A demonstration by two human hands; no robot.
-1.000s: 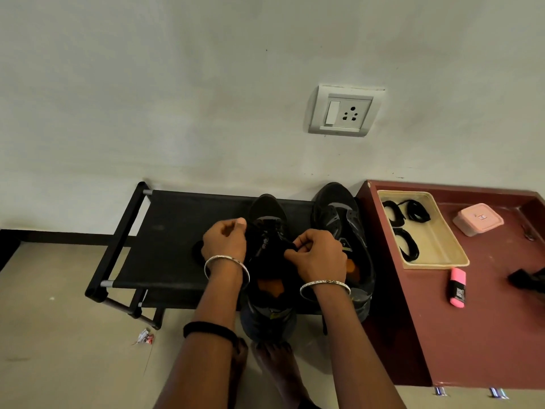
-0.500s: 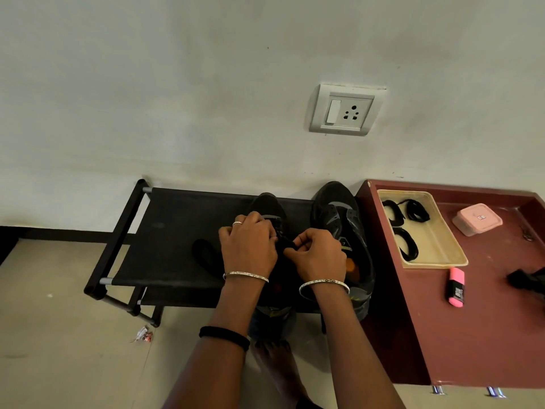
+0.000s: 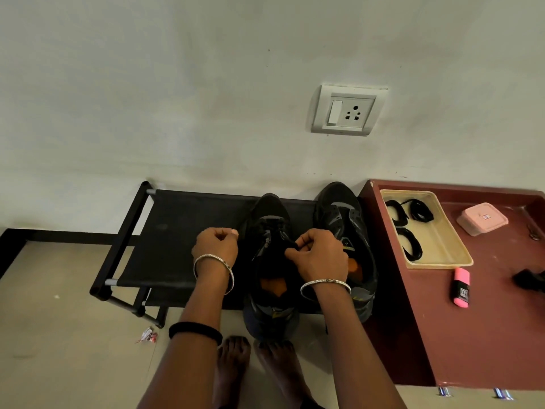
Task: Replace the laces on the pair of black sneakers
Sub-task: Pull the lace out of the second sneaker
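My right hand (image 3: pixel 320 256) pinches the black lace (image 3: pixel 290 245) over the sneaker (image 3: pixel 269 215); my left hand (image 3: pixel 215 246) curls beside it, and I cannot tell its hold.

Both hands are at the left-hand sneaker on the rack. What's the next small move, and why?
Probably pull the lace gently with the right hand to draw it through its eyelet. That hand pinches the lace over the tongue of the sneaker. The left hand is curled beside the sneaker, and I cannot tell whether it holds an end. Steadying the sneaker with it may help.
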